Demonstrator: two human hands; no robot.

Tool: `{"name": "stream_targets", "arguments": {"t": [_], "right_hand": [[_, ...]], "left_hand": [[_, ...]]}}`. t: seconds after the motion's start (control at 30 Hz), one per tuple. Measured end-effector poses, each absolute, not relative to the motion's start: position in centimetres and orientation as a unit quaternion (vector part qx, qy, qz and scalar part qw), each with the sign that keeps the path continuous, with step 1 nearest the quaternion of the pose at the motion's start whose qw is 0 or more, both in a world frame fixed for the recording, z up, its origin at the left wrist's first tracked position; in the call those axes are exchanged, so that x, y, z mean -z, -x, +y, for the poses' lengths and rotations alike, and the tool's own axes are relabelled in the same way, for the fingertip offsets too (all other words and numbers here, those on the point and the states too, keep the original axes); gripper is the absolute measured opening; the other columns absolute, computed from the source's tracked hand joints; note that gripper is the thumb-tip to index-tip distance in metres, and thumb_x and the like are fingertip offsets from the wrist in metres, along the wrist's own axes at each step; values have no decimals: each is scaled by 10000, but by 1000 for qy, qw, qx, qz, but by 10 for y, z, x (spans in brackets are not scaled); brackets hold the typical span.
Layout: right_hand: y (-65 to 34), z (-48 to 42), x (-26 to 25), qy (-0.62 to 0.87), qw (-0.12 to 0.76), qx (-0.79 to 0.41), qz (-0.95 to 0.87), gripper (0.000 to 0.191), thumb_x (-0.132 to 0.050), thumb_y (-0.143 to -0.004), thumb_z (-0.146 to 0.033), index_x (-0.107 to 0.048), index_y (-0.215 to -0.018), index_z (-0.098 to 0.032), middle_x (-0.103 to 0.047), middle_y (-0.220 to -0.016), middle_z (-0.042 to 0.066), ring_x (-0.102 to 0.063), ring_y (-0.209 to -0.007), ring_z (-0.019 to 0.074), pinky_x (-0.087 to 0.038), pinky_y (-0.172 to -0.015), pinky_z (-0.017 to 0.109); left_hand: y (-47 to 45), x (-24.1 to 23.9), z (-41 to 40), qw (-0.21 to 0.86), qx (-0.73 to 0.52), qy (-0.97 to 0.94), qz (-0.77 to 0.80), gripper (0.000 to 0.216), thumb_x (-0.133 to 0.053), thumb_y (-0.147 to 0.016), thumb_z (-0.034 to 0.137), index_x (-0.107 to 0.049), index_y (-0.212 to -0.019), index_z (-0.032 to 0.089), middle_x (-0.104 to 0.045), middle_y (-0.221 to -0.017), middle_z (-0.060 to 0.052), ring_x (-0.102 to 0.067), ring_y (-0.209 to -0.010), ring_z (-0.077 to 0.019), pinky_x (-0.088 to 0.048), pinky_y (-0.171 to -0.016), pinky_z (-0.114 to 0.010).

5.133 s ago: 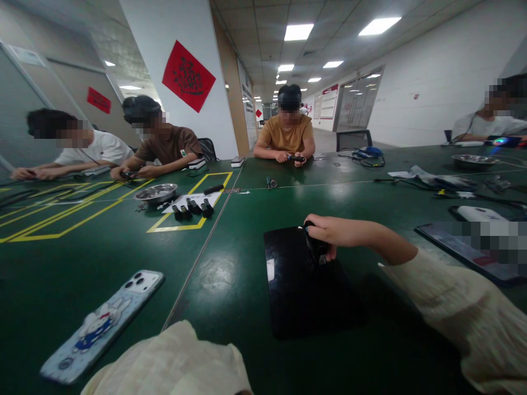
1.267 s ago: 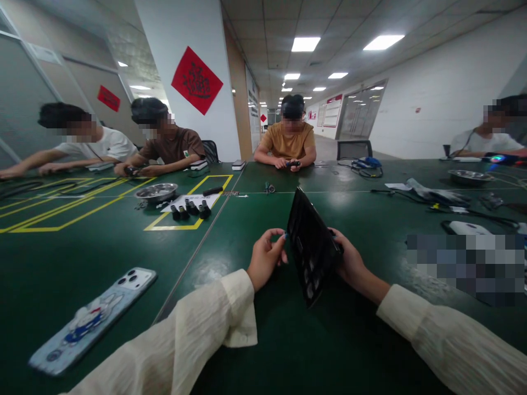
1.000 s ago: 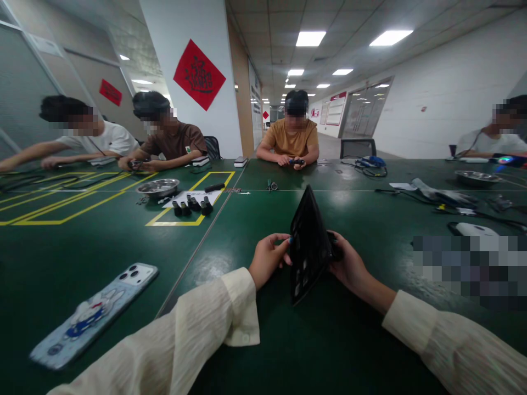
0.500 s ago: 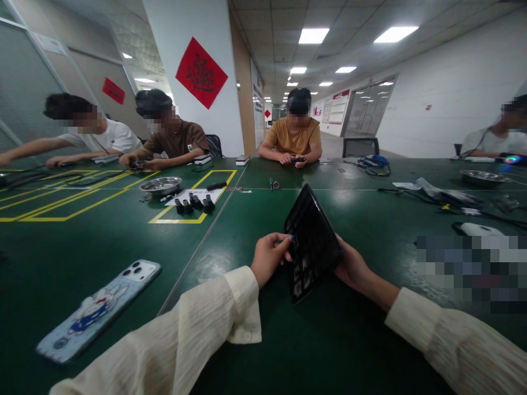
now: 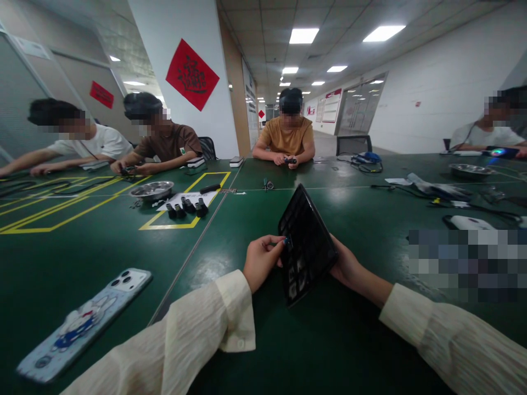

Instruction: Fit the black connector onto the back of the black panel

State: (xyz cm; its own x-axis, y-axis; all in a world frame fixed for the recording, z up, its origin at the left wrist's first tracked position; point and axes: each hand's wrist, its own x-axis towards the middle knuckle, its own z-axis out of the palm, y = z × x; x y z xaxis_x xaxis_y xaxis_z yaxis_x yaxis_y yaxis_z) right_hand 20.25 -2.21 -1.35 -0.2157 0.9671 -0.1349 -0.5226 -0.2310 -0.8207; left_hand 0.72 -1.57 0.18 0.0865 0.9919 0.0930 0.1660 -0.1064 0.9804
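Black tray [image 5: 308, 249] clasped by curled fingers [image 5: 272, 242].

- An assembly workshop set up in an office building: one long green worktable [image 5: 102, 241] fills the room, with yellow tape boxes [image 5: 185, 224] marked on its top.
- On the table lie steel bowls [image 5: 151, 190], small black parts [image 5: 185, 207] on a paper sheet, and loose cables [image 5: 411, 189]. A black tray [image 5: 307, 247] with small compartments stands tilted at the table's near edge.
- Along the table's far and left edges sit people in a mustard shirt [image 5: 288, 137], a brown shirt [image 5: 167, 145] and a white shirt [image 5: 94, 145], each bent over small items.
- Beyond the table's far edge are a white pillar [image 5: 206, 126] bearing a red paper diamond [image 5: 191, 74], ceiling panel lights [image 5: 303, 35], notice boards [image 5: 329, 107] and glass doors [image 5: 358, 107].
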Motion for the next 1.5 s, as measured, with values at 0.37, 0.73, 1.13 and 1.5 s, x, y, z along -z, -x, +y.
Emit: {"name": "stream_targets", "arguments": {"t": [0.37,0.73,1.13,1.5], "right_hand": [[-202,-24,13,346,533,-687,-352,327,-476,-806,-384,-575,-1095,-268,-648,-863,27,-593,-722,198,-466,-641,357],[-202,-24,10,356,526,-685,-358,294,-484,-795,-393,-597,-1026,-250,-658,-887,30,-608,-764,206,-477,-647,353],[-201,-26,7,359,528,-698,-325,272,-477,-797,-319,-592,-1034,-249,-650,-857,26,-601,-721,200,-478,-630,352],[-201,-26,8,349,538,-694,-327,227,-483,-808,-346,-581,-993,-261,-609,-749,-13,-560,-639,165,-451,-625,330]], "left_hand": [[-8,-4,-16,446,-473,-579,492,308,-642,-701,388,-673,-823,108,-470,-408,54,-390,-332,-51,-269,-357,-171],[-4,-11,-13,506,-441,-561,483,286,-638,-705,360,-662,-843,111,-506,-485,44,-344,-367,-26,-225,-388,-164],[6,-2,-3,315,-418,-682,511,207,-489,-809,342,-550,-899,165,-461,-485,64,-426,-428,-91,-330,-465,-205],[11,-14,-8,48,-261,-869,418,264,-520,-668,150,-586,-922,179,-521,-952,-67,-473,-916,-220,-408,-823,-365]]}}
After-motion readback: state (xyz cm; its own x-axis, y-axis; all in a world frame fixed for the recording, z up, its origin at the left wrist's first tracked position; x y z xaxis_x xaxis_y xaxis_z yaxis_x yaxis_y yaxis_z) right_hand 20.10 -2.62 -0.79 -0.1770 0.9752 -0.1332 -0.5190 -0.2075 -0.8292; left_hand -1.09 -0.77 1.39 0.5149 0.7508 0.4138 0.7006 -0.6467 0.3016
